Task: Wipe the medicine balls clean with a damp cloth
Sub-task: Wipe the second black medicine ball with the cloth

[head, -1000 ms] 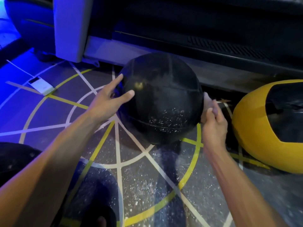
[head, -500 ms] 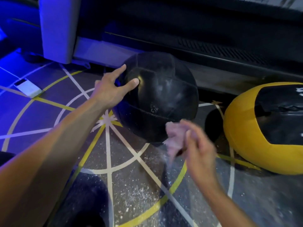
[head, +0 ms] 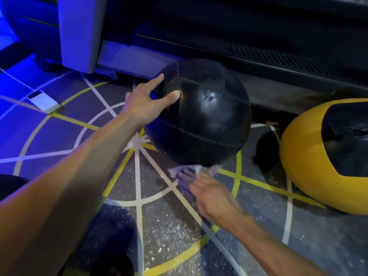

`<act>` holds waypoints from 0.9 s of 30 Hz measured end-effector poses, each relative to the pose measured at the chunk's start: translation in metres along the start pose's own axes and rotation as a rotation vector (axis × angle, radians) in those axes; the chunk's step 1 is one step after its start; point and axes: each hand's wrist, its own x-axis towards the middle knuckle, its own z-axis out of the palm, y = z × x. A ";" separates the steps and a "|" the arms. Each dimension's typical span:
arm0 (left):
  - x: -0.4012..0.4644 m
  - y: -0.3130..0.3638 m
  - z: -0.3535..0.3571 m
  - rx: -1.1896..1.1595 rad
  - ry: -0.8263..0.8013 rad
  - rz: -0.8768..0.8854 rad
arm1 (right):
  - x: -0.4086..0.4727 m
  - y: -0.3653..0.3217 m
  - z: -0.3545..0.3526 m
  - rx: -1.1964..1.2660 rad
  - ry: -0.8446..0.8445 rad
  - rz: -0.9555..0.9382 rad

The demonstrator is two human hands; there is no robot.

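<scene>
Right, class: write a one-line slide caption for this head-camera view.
Left hand steadies a black medicine ball while the right hand wipes its underside with a cloth.

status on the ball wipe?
Left hand flat on black ball. Right hand grips cloth under it. Yellow ball beside, clear.
</scene>
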 end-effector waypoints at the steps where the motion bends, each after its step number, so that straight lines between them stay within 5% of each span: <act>1: -0.001 0.000 -0.002 -0.092 -0.014 0.007 | -0.009 -0.004 -0.006 0.115 -0.004 0.129; 3: -0.001 -0.002 -0.004 -0.267 -0.065 0.038 | -0.015 -0.012 -0.028 0.444 0.022 0.460; 5: -0.001 -0.005 -0.003 -0.345 -0.090 0.074 | -0.006 -0.019 -0.064 0.743 0.244 0.710; 9: 0.001 -0.009 0.010 -0.424 -0.110 0.090 | 0.055 -0.016 -0.150 0.701 0.708 0.468; 11: 0.005 -0.004 0.016 -0.480 -0.128 0.069 | 0.091 -0.003 -0.167 0.516 0.776 0.274; 18: 0.011 0.004 0.023 -0.364 -0.154 0.149 | 0.073 0.025 -0.054 -0.386 0.065 -0.148; 22: 0.013 0.000 0.020 -0.222 -0.138 0.144 | 0.012 0.034 -0.021 -0.445 -0.281 -0.221; 27: 0.019 -0.009 0.011 -0.179 -0.127 0.109 | -0.013 0.042 -0.017 -0.222 -0.234 -0.104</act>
